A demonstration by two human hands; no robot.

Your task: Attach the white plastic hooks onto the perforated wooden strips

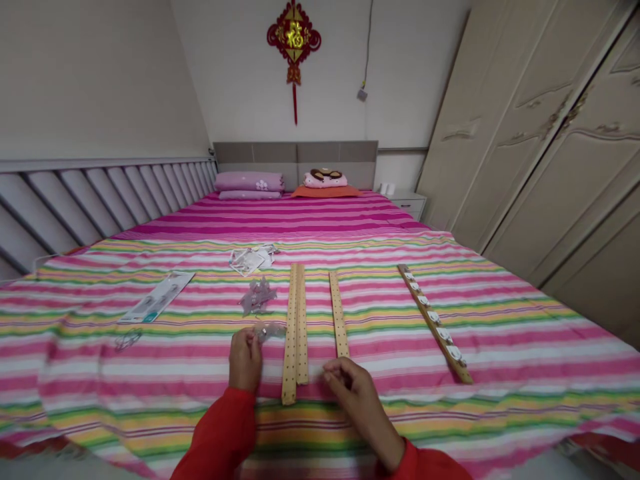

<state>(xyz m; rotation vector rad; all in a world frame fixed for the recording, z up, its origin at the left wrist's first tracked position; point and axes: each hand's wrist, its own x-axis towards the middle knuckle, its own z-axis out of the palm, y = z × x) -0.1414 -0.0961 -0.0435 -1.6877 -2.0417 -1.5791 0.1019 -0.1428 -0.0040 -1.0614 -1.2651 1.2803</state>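
Note:
My left hand [246,360] is closed in a pinch on a small clear plastic bag [273,329], just left of two perforated wooden strips [291,333] lying side by side. My right hand [353,387] is at the near end of a third perforated strip [337,310], partly covering it. Its thumb and forefinger come together; whatever is between them is too small to make out. Beyond my left hand lies a pile of small greyish plastic bags [257,296]. At the right, a wooden strip [423,303] carries a row of white cards with small metallic pieces.
A flat clear package [157,297] and a tangle of thin wire-like pieces [129,339] lie at the left. White cards and wrappers [253,259] are heaped farther back. Striped bedding [200,400] lies under everything; a wardrobe [540,133] stands to the right.

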